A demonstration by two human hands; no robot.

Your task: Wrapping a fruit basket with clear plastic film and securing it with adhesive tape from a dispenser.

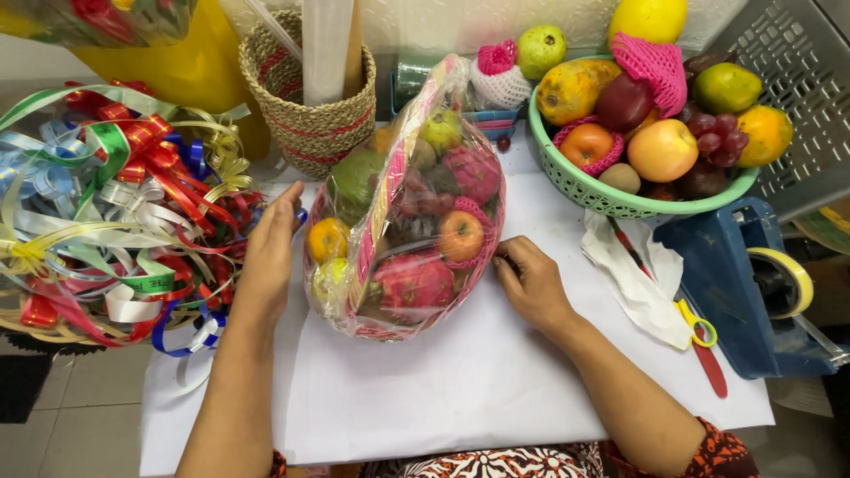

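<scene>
While the wrapped fruit basket (405, 208) lies at the middle of the white desk (496, 389), the left hand (268, 252) rests flat against its left side, fingers released. The right hand (529, 281) pinches the clear wrap at the basket's right edge, with a green fruit bowl (611, 199) beyond.

1. Fruit basket (407, 212) wrapped in clear plastic film, mid-table on white paper; oval, pink-rimmed, packed with orange, green and magenta fruit. Held from both sides: left hand (270, 257) flat against the film, right hand (531, 283) pressed at the lower right edge.
2. Foam net sleeves (655, 62), pink, around fruit in the green bowl (602, 196) at upper right; a white-and-pink one (500, 78) just left of that bowl.
3. Clear wrapped bundle (97, 19) at top left corner, only partly in view.
</scene>
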